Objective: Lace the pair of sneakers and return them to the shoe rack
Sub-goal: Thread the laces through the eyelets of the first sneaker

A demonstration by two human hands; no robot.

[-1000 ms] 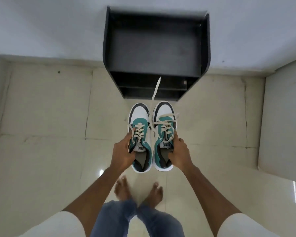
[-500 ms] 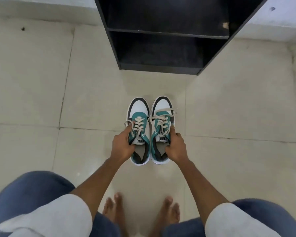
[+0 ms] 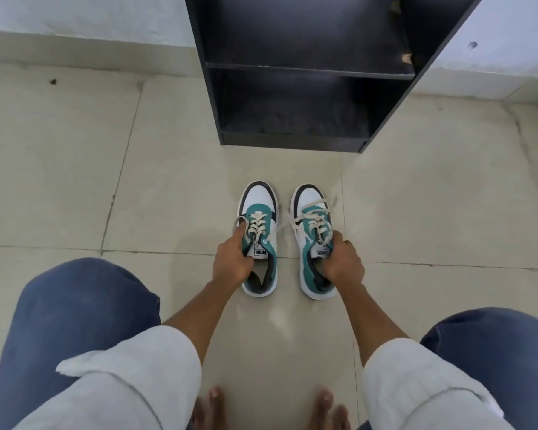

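Note:
Two white and teal sneakers with cream laces point toward a dark shoe rack. My left hand grips the left sneaker at its collar, fingers inside the opening. My right hand grips the right sneaker the same way. A gap separates the two shoes. Both are low over the tiled floor in front of the rack; whether their soles touch the floor is unclear. The rack's lower shelf and upper shelf hold nothing.
The rack stands against a white wall on a beige tiled floor. My bent knees in blue jeans frame the view on both sides, and my bare feet are at the bottom edge.
I have crouched lower and come closer to the rack. The two sneakers, held side by side before, have moved apart and down toward the floor.

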